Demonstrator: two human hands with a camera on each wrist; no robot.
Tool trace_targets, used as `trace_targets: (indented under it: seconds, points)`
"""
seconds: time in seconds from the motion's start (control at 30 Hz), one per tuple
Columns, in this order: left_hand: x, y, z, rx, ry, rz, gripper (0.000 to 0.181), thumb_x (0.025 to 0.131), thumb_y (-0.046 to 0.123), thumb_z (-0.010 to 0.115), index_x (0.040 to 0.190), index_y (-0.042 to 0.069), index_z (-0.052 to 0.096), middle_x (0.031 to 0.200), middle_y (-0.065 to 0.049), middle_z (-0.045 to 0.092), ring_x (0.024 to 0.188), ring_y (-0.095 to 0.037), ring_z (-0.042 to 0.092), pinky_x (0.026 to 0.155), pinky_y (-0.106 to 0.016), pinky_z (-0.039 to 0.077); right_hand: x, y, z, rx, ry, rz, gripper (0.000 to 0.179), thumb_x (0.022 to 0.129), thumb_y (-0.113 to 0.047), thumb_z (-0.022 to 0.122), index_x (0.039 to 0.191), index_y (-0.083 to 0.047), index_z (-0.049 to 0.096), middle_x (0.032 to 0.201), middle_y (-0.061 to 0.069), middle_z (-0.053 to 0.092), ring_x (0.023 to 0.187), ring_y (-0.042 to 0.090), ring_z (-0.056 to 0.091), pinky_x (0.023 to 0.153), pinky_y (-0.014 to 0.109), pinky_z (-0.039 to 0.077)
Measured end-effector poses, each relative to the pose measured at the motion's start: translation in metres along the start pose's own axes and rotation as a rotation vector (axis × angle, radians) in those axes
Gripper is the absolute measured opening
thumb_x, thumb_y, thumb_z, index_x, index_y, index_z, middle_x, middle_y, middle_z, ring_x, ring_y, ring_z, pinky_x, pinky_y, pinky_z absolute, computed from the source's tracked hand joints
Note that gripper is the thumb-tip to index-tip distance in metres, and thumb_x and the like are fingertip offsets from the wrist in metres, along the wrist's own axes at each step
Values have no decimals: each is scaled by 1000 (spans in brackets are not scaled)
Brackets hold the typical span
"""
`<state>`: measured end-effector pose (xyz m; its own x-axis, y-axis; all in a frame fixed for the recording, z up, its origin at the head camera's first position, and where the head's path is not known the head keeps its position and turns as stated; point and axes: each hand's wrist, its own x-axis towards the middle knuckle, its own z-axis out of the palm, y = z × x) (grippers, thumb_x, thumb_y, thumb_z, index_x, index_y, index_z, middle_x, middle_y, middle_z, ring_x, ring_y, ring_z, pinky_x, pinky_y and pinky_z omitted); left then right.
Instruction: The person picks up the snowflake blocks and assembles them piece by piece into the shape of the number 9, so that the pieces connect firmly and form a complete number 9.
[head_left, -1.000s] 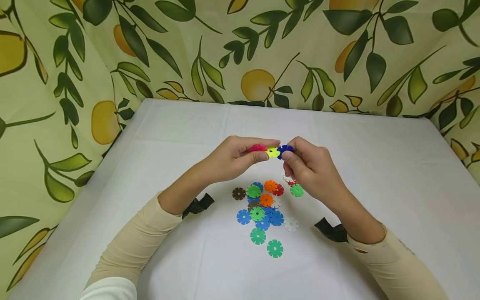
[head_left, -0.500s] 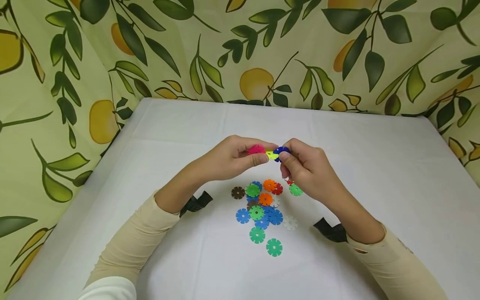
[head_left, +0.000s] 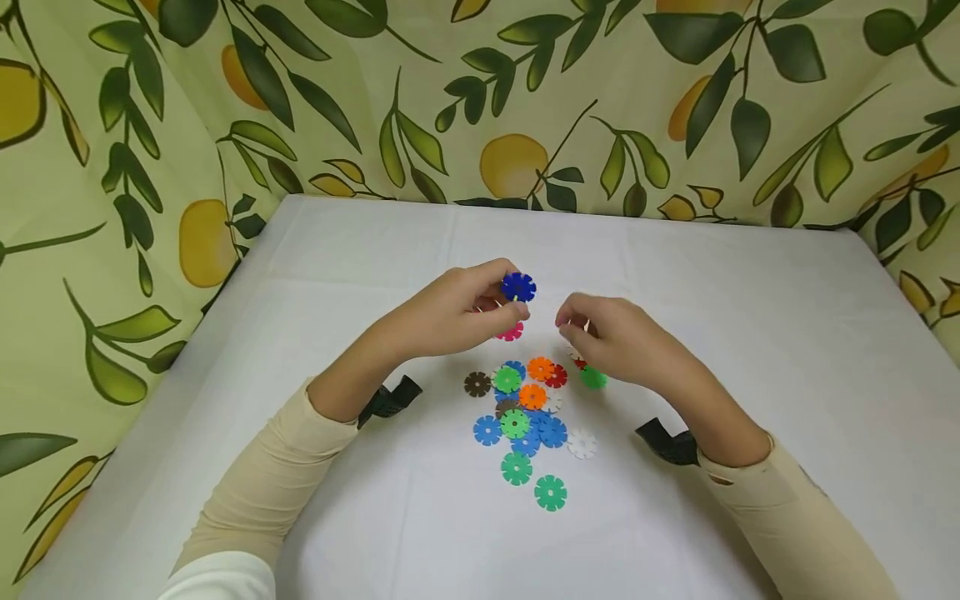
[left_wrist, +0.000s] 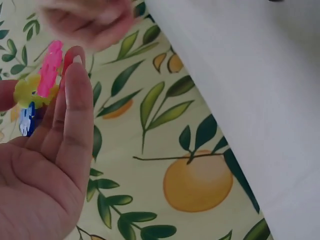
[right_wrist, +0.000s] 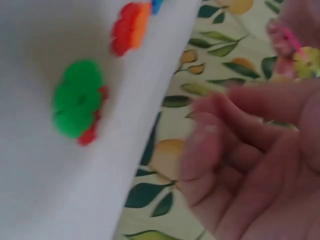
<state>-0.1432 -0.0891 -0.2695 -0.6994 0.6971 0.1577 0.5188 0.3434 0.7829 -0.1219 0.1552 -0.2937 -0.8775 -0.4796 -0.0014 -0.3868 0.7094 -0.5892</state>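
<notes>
My left hand (head_left: 453,315) pinches a small chain of notched interlocking plastic discs above the table. In the head view its dark blue disc (head_left: 518,287) faces up at the fingertips, with the pink disc (head_left: 512,332) peeking out below the thumb. The left wrist view shows the yellow disc (left_wrist: 29,91) joined between the pink and blue ones. To the right, my right hand (head_left: 618,340) holds nothing, its fingers loosely bent, apart from the chain. Right below it lie a green disc (head_left: 593,378) and a red disc (head_left: 580,363), partly covered.
Loose discs lie in a cluster on the white table (head_left: 360,517): orange (head_left: 541,369), brown (head_left: 477,384), blue (head_left: 487,431) and white (head_left: 582,443) ones, some overlapping. Two green discs (head_left: 551,493) lie nearest the front. A leaf-patterned cloth (head_left: 420,100) hangs behind and at the sides.
My right hand has let go of the blue disc and drawn back to the right. The left hand has turned the chain, so the blue disc now sits on top and the pink one below.
</notes>
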Motion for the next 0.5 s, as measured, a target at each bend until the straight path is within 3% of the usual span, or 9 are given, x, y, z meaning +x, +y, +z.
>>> trace_targets:
  seconds: [0.1,0.2,0.37,0.5]
  points:
    - [1,-2,1,-132,-26,32,14,102,10,53,114,4,56,109,-4,68,91,-15,67,80,-32,57,8,14,6,-74,-203,90,12,93,-11,70,104,-6,68,85,4,62,76,20,56,66,31,52]
    - [3,-2,2,-188,-45,54,17,104,10,50,117,3,58,111,-5,66,90,-21,67,78,-33,58,12,22,12,-97,-310,101,20,87,-13,78,104,-8,68,80,3,58,77,21,54,66,32,50]
    - [3,-1,2,-224,-51,65,24,106,11,48,120,0,64,110,-7,67,88,-28,67,79,-34,58,14,22,18,-94,-321,69,25,83,-13,83,102,-9,68,76,2,55,75,20,53,65,31,48]
    - [3,-1,2,-201,-23,80,27,105,12,50,123,0,66,112,-6,67,93,-18,65,81,-34,56,15,20,20,-90,-313,56,23,81,-9,83,96,-10,65,76,2,54,76,20,52,65,31,48]
